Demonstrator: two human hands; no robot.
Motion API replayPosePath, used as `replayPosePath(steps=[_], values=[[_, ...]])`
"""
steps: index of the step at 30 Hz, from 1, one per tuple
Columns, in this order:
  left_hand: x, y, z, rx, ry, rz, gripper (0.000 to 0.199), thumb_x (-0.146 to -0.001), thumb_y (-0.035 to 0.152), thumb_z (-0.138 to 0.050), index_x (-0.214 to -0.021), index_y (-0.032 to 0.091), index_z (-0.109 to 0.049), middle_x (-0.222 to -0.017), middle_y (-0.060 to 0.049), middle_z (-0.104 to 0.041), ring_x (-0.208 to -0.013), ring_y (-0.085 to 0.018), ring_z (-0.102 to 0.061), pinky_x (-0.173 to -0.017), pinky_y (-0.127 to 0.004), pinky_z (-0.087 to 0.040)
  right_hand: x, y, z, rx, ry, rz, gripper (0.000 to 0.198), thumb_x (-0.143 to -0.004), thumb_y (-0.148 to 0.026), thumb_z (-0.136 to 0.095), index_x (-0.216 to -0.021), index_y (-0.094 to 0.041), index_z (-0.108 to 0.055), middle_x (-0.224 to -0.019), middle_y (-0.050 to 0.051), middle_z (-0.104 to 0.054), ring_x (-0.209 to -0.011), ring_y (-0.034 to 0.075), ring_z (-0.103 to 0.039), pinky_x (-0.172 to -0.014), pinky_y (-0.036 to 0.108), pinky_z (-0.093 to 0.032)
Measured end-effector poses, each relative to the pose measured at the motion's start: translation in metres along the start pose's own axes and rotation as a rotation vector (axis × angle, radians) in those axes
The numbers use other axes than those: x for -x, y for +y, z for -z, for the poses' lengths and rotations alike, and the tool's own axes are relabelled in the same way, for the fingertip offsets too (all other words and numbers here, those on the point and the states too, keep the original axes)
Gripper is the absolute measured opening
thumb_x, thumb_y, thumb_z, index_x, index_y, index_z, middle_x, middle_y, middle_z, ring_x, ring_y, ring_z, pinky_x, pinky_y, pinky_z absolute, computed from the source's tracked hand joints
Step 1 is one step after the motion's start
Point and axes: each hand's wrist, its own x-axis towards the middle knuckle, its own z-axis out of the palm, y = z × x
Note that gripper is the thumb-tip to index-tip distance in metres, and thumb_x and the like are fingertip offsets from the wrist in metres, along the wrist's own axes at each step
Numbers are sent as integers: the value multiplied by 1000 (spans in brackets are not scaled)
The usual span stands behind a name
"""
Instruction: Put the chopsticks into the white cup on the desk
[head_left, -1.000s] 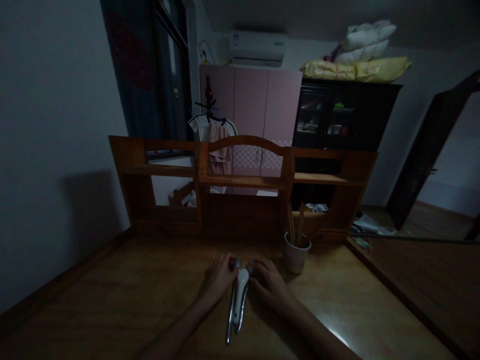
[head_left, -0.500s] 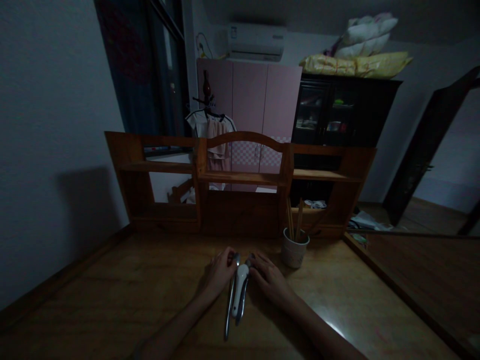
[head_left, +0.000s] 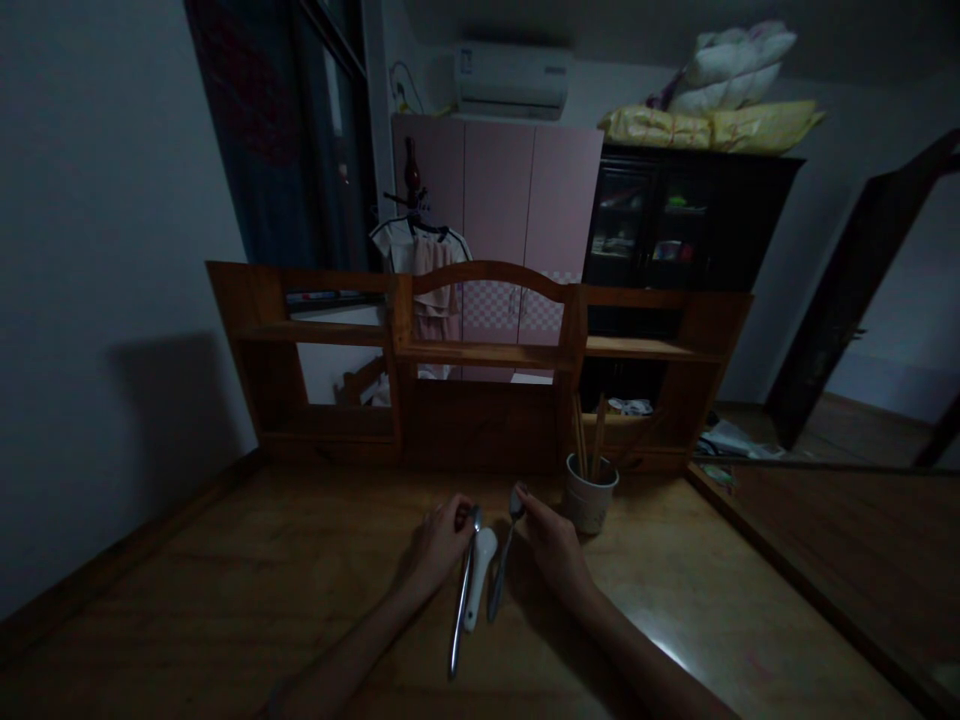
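White spoon lay on the counter; left hand pinched a metal spoon at its eight o'clock, right hand another spoon at two. All three were laid out, two unreleased.

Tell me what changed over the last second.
The right spoon has slid rightward and forward, away from the white spoon, with the right hand at its bowl. The left hand remains at the bowl of the left spoon; white spoon and cup stayed put.
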Motion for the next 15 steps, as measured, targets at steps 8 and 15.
replayPosePath(steps=[8,15], values=[[-2,-1,-2,32,13,-18,10,-83,27,-57,-90,24,-63,-92,-3,-72,-88,-19,-65,-75,-27,-47,0,-6,0,14,-9,-27,39,-83,-15,-53,-119,-25,-65,-112,5,-70,-95,24,-68,-82,36,-55],[-2,-4,-3,39,-4,-23,11,-85,27,-55,-93,23,-62,-94,-3,-71,-89,-18,-65,-77,-26,-47,2,-4,1,92,-44,-101,31,-85,-17,-52,-108,-25,-71,-93,4,-75,-78,21,-70,-71,30,-54]])
